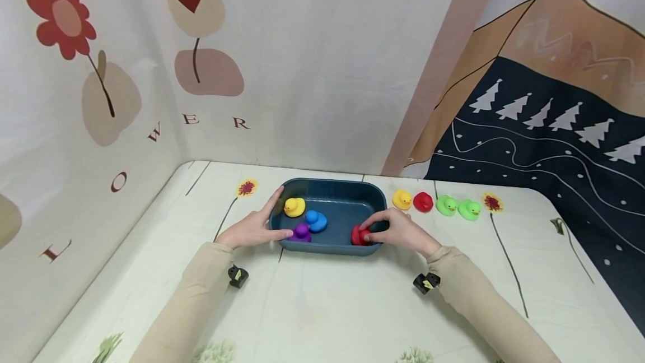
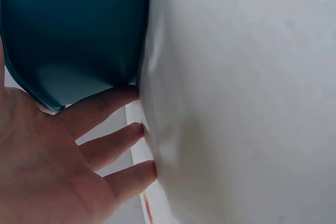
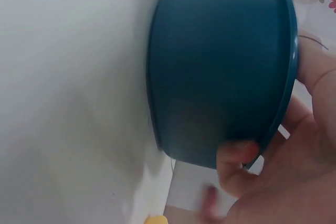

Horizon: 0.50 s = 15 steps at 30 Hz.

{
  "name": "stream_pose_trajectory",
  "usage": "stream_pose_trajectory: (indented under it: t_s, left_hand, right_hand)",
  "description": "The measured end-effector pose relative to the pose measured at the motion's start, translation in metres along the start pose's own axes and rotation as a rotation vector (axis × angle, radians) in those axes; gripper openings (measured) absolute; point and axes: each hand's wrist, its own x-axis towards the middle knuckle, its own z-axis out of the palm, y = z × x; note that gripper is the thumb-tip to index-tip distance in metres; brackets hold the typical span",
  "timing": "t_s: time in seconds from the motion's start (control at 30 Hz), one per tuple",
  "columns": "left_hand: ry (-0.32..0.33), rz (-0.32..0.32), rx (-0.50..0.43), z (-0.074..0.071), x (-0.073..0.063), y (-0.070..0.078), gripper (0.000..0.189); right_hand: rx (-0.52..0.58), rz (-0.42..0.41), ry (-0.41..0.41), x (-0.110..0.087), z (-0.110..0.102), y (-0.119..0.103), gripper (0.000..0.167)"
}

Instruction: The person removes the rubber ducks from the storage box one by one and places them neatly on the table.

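Observation:
A dark blue rectangular tray lies on the table in the head view. Inside it at the left are a yellow rubber duck, a blue duck and a purple duck. My left hand is at the tray's left end, fingers spread and fairly straight, thumb over the rim by the purple duck. With thumb and fingers my right hand pinches a red duck in the tray's front right corner. Both wrist views show the tray's outer wall beside the hand, hiding its contents.
Right of the tray, a row of ducks stands on the table: yellow, red and two green ones. A printed white cloth covers the table. Patterned curtains rise behind and at the sides.

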Motion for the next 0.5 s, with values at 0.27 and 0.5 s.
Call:
stream_pose_trajectory:
  t_s: [0.27,0.5]
  left_hand:
    - [-0.006,0.002,-0.012,0.0007,-0.0002,-0.0014,0.108]
    - [-0.004,-0.004,-0.006,0.0009,0.0001,-0.0015,0.108]
  right_hand:
    - [-0.036,0.015,0.11,-0.0037,0.0043,-0.0049,0.016]
    - [-0.019,0.038,0.153,-0.0061,0.0057,-0.0072,0.016]
